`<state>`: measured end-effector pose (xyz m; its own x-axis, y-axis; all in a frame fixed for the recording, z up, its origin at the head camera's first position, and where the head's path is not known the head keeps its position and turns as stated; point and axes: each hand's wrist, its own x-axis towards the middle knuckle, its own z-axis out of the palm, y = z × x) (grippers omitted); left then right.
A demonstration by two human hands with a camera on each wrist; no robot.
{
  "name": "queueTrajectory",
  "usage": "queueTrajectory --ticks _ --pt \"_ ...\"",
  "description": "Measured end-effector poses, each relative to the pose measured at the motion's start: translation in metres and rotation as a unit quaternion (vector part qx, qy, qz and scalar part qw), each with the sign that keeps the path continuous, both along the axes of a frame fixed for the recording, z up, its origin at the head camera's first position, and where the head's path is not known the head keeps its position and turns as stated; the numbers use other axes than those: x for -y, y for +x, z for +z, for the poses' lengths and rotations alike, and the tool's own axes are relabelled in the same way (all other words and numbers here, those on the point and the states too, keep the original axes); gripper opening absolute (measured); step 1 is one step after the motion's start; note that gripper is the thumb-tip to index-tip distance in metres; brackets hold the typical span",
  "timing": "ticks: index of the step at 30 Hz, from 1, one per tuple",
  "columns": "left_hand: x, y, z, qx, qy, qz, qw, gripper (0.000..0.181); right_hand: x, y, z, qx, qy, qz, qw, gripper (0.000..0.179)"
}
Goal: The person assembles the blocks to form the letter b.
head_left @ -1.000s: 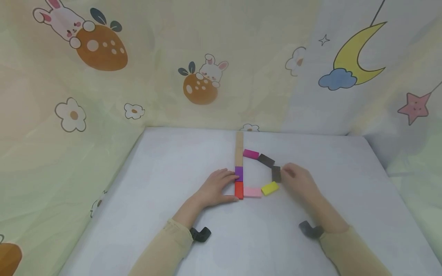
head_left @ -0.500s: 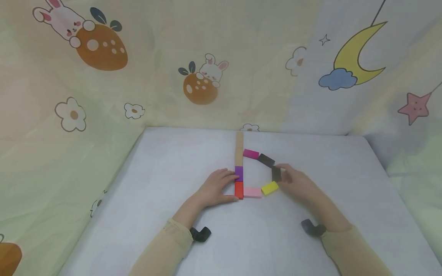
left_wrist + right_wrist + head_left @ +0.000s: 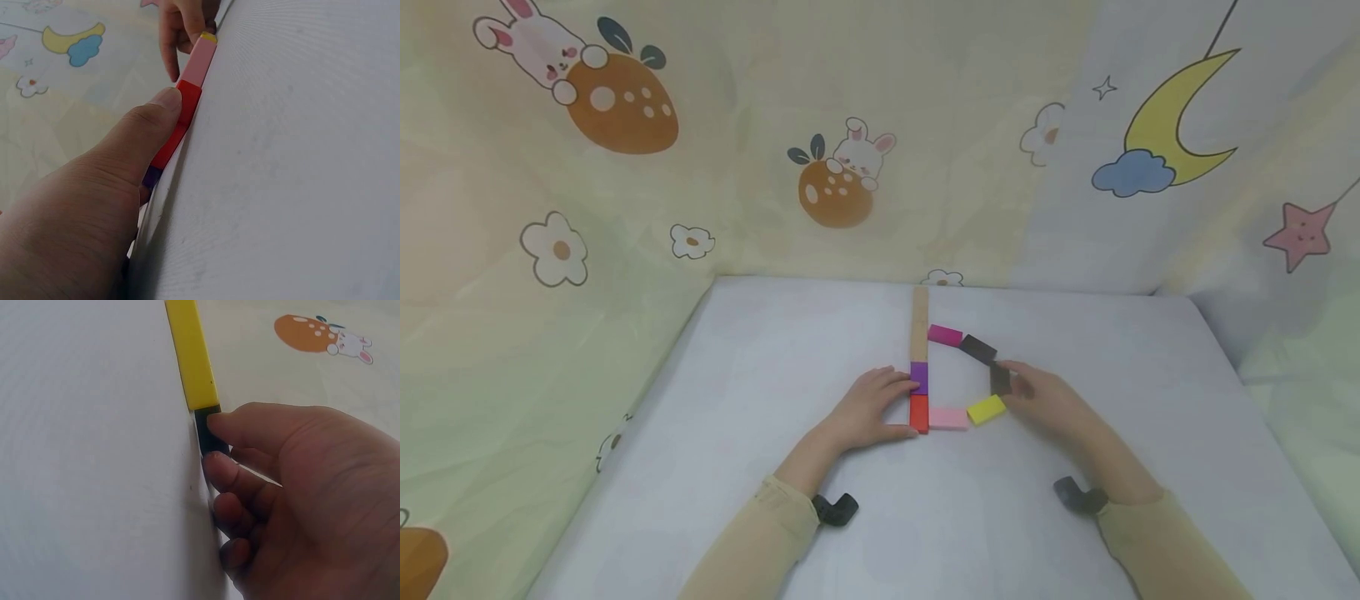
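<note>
Flat coloured blocks lie in a D-like loop with a tall straight side. My left hand (image 3: 871, 406) rests against that side, fingertips on the purple block (image 3: 919, 372) and thumb at the near end of the red block (image 3: 189, 100). At the loop's right edge, my right hand (image 3: 1051, 404) pinches a black block (image 3: 206, 431) between thumb and fingers, which partly cover it. Its near end meets the yellow block (image 3: 192, 359). A pink block (image 3: 948, 418) joins red to yellow. Beyond the held block lie another black block (image 3: 978, 348) and a magenta block (image 3: 945, 335).
A plain wood-coloured strip (image 3: 920, 323) extends the straight side toward the back edge. Everything lies on a white table (image 3: 775, 333). A patterned cloth (image 3: 955, 167) hangs behind and along the sides. Dark wrist devices (image 3: 837, 509) are worn on both wrists.
My right hand has shifted slightly, its index finger reaching to the far end of the black block. The left hand and the blocks look unmoved.
</note>
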<state>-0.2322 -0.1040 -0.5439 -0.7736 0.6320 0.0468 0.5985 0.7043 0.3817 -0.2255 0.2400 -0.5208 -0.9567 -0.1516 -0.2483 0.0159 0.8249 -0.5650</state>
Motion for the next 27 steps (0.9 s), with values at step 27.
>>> queueTrajectory --ticks 27 --pt "0.0009 -0.0005 -0.0047 -0.007 0.007 -0.002 1.0000 0.078 0.0019 0.0011 0.0012 -0.006 0.007 -0.002 1.0000 0.066"
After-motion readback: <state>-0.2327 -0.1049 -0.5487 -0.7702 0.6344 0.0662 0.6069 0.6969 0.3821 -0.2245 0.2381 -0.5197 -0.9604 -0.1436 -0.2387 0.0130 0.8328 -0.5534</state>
